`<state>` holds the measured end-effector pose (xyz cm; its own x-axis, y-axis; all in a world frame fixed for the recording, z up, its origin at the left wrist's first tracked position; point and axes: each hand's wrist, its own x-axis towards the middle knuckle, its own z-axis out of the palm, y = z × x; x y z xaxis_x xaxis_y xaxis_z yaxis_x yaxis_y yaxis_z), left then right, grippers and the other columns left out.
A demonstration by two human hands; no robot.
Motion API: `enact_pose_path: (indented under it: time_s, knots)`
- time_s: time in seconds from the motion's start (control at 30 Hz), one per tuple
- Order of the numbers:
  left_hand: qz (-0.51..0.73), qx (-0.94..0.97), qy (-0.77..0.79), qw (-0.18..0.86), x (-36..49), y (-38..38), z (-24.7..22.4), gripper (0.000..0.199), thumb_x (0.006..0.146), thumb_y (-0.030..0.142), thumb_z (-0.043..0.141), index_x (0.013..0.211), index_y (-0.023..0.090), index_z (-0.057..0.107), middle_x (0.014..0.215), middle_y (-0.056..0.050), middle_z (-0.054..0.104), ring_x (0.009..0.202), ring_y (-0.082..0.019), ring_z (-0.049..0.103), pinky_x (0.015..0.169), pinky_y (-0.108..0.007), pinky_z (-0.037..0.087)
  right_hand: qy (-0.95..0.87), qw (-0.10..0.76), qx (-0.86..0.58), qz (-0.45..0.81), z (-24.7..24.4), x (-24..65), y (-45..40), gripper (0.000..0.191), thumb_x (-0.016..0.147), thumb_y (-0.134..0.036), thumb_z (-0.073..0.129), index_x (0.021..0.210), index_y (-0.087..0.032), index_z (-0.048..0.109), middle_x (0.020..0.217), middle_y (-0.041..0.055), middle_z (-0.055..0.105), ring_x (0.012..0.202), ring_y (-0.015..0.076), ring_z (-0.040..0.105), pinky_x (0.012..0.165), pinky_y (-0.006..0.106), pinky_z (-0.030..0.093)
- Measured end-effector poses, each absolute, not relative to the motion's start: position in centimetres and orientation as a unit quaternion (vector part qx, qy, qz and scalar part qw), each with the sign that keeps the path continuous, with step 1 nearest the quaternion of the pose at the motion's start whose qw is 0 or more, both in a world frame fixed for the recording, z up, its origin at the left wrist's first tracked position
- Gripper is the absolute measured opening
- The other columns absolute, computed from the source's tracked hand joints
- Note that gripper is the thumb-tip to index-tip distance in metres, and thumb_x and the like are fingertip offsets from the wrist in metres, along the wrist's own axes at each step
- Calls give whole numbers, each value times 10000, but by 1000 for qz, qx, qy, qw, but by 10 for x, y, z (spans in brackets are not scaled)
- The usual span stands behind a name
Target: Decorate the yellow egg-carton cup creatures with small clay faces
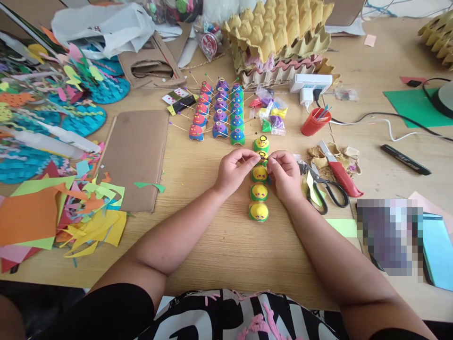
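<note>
In the middle of the table stands a row of yellow-and-green egg-carton cups (258,212) with small faces, like a caterpillar. The farthest cup (261,142) has a dark ring on top, as does the one behind my fingers. My left hand (234,171) and my right hand (284,172) meet over the row, thumbs and forefingers pinched. Between their fingertips is a thin dark strip (264,158), partly covered; its material is too small to tell. Beyond my hands sit finished-looking red, purple and blue-green caterpillars (220,128) with pin-like feelers.
Scissors (323,182) and a red-handled utility knife (340,172) lie to the right, near a red cup (316,123) and a power strip (311,84). Egg trays (279,33) are stacked at the back. Cardboard (136,156), paper scraps (94,226) and blue woven crafts (85,120) fill the left.
</note>
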<state>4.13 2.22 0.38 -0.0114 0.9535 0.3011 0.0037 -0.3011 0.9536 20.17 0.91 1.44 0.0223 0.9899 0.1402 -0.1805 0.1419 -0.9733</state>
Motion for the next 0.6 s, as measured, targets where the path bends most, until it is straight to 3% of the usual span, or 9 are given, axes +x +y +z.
enact_pose_path:
  time_s: [0.23,0.43,0.6]
  knots:
    - [576,571,419,409,41,22,4,409,880,618,793,915,211,805,910,-32,815,790,-130,690,757,-266,544,-494,577,-437,481,8,202,11,491,841,-680,793,769,-232,606,641,-47,545,573,104,419,580,273,386]
    - [571,566,438,403,40,22,4,514,864,698,762,748,199,725,697,8,689,655,-105,572,657,-256,475,-521,571,-444,453,3,205,12,545,898,-696,726,673,-217,598,632,-31,556,583,101,417,586,274,375]
    - [574,564,437,402,40,23,2,494,885,690,746,787,206,723,726,8,688,677,-110,582,670,-258,479,-516,567,-438,470,7,203,11,489,873,-692,753,779,-233,612,658,-39,544,594,110,443,586,278,400]
